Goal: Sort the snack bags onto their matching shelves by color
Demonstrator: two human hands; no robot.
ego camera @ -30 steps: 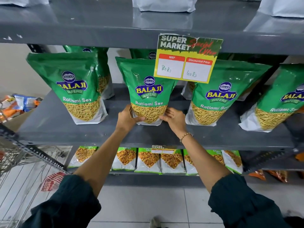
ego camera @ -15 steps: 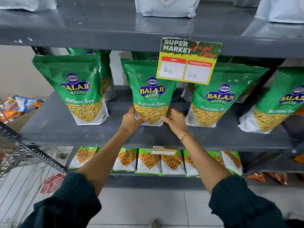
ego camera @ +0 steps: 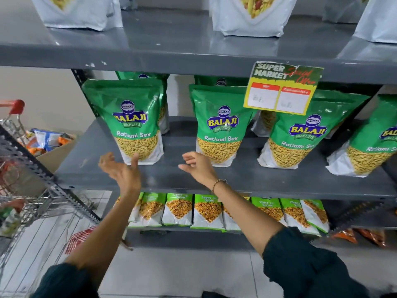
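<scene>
Several green Balaji Ratlami Sev bags stand upright on the grey middle shelf (ego camera: 247,179). The middle green bag (ego camera: 221,130) stands free, with nothing touching it. My right hand (ego camera: 198,166) hovers open just left of its lower corner, fingers apart. My left hand (ego camera: 122,171) is open in front of the shelf edge, its thumb near the bottom of the left green bag (ego camera: 133,121). Neither hand holds anything. White bags (ego camera: 247,16) stand on the shelf above, and smaller green-and-white bags (ego camera: 206,211) line the shelf below.
A yellow price sign (ego camera: 283,89) hangs from the upper shelf edge. A metal shopping cart (ego camera: 28,201) with a red handle stands at the left. A cardboard box (ego camera: 51,151) with mixed snack bags sits behind it. Orange bags (ego camera: 365,235) lie at the lower right.
Both hands have let go of the middle green bag and drawn back to the left, fingers now spread. The view has shifted left and up.
</scene>
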